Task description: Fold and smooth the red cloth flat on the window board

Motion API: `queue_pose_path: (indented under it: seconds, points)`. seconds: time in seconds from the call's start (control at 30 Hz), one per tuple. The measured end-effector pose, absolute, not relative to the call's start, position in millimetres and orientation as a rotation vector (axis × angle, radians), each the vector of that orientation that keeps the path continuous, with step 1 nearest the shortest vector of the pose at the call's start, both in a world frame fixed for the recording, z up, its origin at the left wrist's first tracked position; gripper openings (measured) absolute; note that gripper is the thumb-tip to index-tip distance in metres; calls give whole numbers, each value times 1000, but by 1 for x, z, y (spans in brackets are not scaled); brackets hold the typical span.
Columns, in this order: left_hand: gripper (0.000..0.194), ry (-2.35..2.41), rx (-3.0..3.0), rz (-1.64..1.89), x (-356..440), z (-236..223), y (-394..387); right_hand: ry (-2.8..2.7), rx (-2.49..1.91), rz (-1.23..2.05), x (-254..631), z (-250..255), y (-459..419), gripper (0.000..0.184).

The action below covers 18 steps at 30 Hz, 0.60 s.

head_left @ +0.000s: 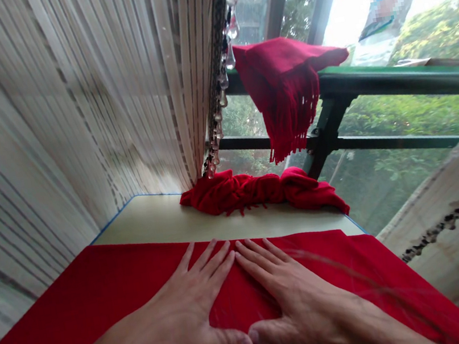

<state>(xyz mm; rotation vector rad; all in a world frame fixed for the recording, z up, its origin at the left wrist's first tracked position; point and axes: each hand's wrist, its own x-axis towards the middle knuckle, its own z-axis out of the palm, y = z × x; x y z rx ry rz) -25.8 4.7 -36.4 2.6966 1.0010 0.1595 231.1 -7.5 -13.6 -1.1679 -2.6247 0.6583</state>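
Left hand [185, 308] and right hand [297, 294] spread flat on red cloth [101, 294], thumbs touching; likely smoothing step; next move calls for even pressure.

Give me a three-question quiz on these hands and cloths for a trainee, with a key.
1. True or false: the left hand and right hand both lie palm down on the flat red cloth.
2. Where does the fringed red cloth hang? A: over the green rail. B: from the curtain. C: over the right hand.
3. Is the red cloth at the far edge of the pale tabletop spread out or bunched?

Key: 1 true; 2 A; 3 bunched.
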Motion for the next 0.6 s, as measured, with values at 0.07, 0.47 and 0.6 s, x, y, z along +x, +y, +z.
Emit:
queue_pose_path:
  seconds: [0.07,0.47,0.6]
  points:
    - [111,1010,2688,151,-24,-32,7,-2617,-1168,660,232,-13,-7,106]
    - [98,1059,2700,117,-25,-24,19,-2650,-1249,428,225,-23,1,88]
    - [104,1047,2671,108,-23,-23,17,-2649,-1232,469,226,-24,2,95]
